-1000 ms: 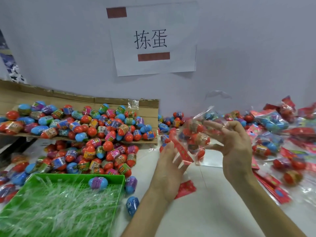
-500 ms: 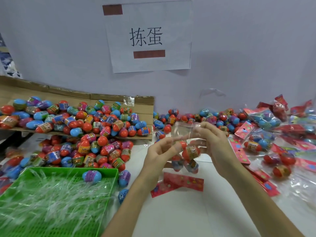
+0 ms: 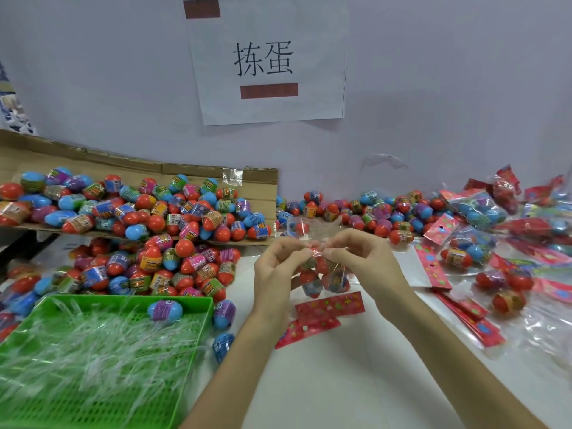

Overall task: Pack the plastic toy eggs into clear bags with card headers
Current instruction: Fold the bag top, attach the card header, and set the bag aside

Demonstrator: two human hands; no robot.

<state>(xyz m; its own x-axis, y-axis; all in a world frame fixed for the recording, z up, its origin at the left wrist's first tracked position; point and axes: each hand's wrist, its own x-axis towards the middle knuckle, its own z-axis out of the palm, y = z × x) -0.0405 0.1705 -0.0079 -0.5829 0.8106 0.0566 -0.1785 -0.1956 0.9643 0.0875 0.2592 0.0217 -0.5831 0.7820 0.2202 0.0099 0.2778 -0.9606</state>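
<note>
Left grip (image 3: 275, 270), right grip (image 3: 368, 261) pinch clear bag (image 3: 325, 281) over white table (image 3: 340, 382); paper sign (image 3: 269, 60) on wall (image 3: 448, 88).

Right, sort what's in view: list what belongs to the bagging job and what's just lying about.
In the job: clear plastic bag of eggs, pinched by left hand and right hand; red printed card headers; loose pile of red and blue plastic toy eggs.
Lying about: green plastic mesh tray; white paper sign; brown cardboard sheet.

Red and blue toy eggs (image 3: 161, 218) with multicoloured label bands; red card headers (image 3: 329, 306) dotted with bright spots; green mesh tray (image 3: 185, 382); brown cardboard (image 3: 93, 164); white table (image 3: 340, 382); white paper sign (image 3: 269, 60), black characters, dark red bars
</note>
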